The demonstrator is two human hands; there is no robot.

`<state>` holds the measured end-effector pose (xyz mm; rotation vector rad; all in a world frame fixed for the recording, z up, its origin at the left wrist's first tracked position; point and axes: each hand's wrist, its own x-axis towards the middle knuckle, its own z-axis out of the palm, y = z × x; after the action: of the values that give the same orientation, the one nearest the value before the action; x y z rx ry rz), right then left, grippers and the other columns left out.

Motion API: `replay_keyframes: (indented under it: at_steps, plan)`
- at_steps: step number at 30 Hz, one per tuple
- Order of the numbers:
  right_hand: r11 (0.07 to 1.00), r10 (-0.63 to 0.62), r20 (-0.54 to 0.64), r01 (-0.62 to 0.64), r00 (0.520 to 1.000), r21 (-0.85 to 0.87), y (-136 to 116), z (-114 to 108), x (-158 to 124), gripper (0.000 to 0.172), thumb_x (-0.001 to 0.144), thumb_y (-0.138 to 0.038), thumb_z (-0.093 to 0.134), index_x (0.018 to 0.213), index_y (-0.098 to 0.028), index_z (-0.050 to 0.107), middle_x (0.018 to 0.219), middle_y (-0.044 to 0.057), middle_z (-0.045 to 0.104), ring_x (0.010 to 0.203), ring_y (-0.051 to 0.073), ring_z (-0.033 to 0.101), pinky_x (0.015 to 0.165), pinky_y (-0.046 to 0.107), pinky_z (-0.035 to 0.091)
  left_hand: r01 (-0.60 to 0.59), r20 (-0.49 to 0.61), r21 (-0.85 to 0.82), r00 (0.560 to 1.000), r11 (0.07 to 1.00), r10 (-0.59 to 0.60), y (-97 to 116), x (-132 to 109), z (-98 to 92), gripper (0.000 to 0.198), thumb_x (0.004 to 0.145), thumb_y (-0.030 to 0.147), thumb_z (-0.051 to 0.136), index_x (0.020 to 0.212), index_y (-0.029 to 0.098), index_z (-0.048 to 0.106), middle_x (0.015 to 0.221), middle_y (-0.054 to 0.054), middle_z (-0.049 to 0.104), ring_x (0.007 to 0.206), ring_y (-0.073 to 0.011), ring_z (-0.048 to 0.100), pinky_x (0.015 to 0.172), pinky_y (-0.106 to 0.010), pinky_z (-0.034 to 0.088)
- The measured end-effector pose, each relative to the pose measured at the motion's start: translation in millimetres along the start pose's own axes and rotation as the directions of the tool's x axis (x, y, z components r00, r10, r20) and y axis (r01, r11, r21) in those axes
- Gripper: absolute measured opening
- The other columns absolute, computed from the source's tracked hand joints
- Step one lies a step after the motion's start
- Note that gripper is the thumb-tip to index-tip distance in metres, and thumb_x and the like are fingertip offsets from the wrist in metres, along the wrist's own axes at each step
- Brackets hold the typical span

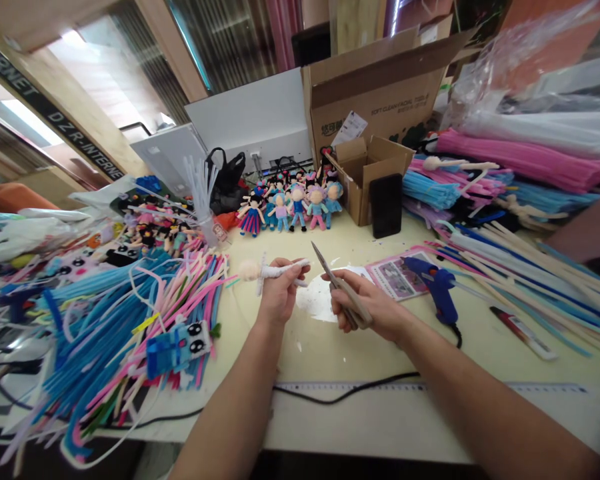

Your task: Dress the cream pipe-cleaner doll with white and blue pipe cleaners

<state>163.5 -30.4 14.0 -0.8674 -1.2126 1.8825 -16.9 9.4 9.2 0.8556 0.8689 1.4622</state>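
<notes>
My left hand point(279, 293) is closed around a white pipe-cleaner doll body point(270, 271) with a round pale head, held sideways above the table. My right hand point(367, 308) grips a pair of scissors point(337, 283) with beige handles; the blades point up and left, close to the doll's foot end but apart from it. Both hands hover over the cream table point(330, 353), above a white scrap point(316, 299).
A heap of blue and pink pipe cleaners point(130, 313) lies left. Finished dolls point(293, 203) stand at the back by cardboard boxes point(375, 100). A blue glue gun point(437, 287) and its cable sit right, near long stems point(530, 267). A ruler point(430, 387) lies near the front edge.
</notes>
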Motion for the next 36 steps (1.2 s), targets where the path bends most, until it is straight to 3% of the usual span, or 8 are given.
replay_keyframes:
  at_steps: [5,9,24,36]
  plan:
    - [0.997,0.002,0.058,0.003,0.998,-0.074,1,7,-3,0.041,0.081,-0.047,0.058,0.111,-0.022,0.044,0.076,-0.002,0.054,0.063,0.011,0.056,0.064,0.028,0.048,-0.007,-0.015,-0.005,1.0,1.0,0.007,-1,-1,0.7,0.029,0.06,0.02,0.077,0.071,0.018,0.05,0.079,0.0,0.07,0.079,-0.0143,0.068,0.069,-0.024,0.046]
    - [0.992,0.023,0.053,-0.016,0.998,-0.128,0,12,-4,0.04,0.081,-0.05,0.056,0.107,-0.022,0.044,0.078,-0.001,0.053,0.065,0.011,0.055,0.068,0.03,0.048,-0.02,-0.001,-0.023,1.0,1.0,0.02,-3,0,0.7,0.027,0.06,0.018,0.076,0.07,0.018,0.051,0.08,0.0,0.071,0.079,-0.0141,0.068,0.079,-0.029,0.047]
    - [0.968,-0.016,-0.023,0.009,1.0,-0.249,12,10,2,0.034,0.084,-0.046,0.054,0.108,-0.023,0.045,0.075,-0.002,0.051,0.061,0.011,0.051,0.056,0.027,0.048,-0.028,0.005,-0.005,1.0,1.0,0.028,-6,0,2.3,0.025,0.062,0.016,0.075,0.071,0.017,0.051,0.08,-0.001,0.07,0.08,-0.0134,0.067,0.081,-0.028,0.046]
    - [0.989,0.043,-0.088,-0.055,0.995,-0.139,10,15,3,0.034,0.082,-0.052,0.054,0.1,-0.024,0.046,0.061,-0.006,0.048,0.046,0.008,0.046,0.044,0.023,0.044,-0.009,-0.043,-0.009,0.999,1.0,0.009,-4,-1,4.1,0.029,0.058,0.018,0.077,0.07,0.017,0.05,0.078,0.0,0.07,0.076,-0.0136,0.067,0.077,-0.027,0.047]
